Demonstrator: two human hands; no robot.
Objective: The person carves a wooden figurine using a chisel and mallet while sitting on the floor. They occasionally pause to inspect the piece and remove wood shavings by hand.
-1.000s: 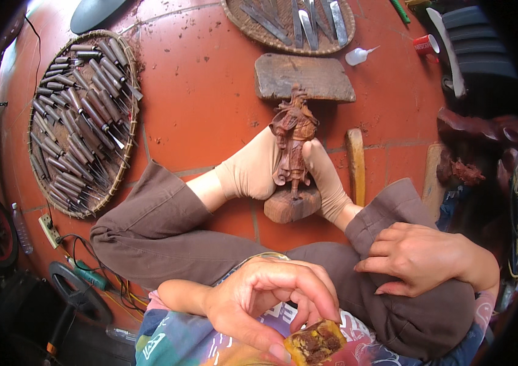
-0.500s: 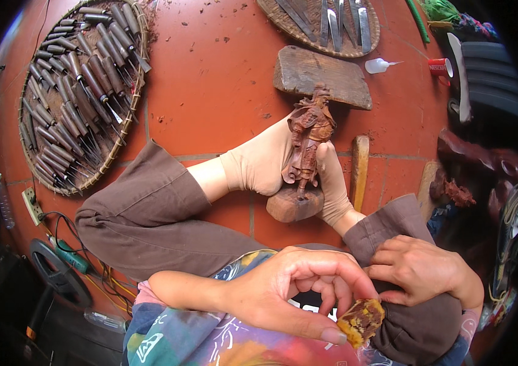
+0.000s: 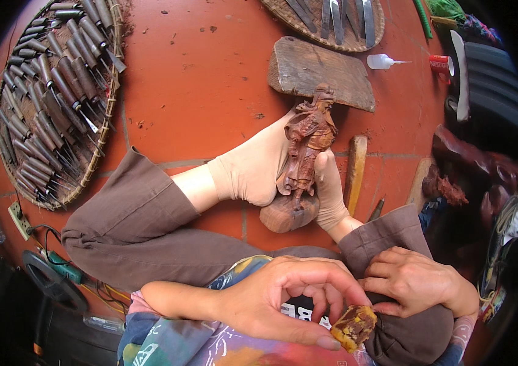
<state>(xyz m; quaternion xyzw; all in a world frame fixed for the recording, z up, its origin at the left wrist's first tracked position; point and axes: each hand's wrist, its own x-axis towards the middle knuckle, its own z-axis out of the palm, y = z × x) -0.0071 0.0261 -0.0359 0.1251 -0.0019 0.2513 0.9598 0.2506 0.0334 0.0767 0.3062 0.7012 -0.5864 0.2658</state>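
Between the thumb and forefinger of my left hand [image 3: 283, 296] is a bitten-looking piece of filled pastry [image 3: 354, 328], yellow outside with a dark brown filling. Its other fingers curl loosely behind. My right hand [image 3: 414, 277] rests over my bent knee, fingers draped on the brown trouser leg and thumb apart, holding nothing that I can see. A carved reddish-brown wooden figure [image 3: 311, 143] in robes stands tilted between my two socked feet, on a rounded block base [image 3: 289, 213]. Neither hand touches the carving.
A round woven tray [image 3: 97, 161] full of wooden-handled carving tools lies at left. Another tray [image 3: 332, 41] holds flat metal blades. Nearby are a worn wooden block [image 3: 320, 67], a white squeeze bottle [image 3: 381, 61], a red cup [image 3: 441, 64], a wooden bar [image 3: 355, 174] and a power socket [image 3: 19, 221].
The view has shifted slightly, so the tool tray sits farther left and a dark pointed tool shows beside my right leg. Both hands keep nearly the same pose; the pastry stays in my left hand.
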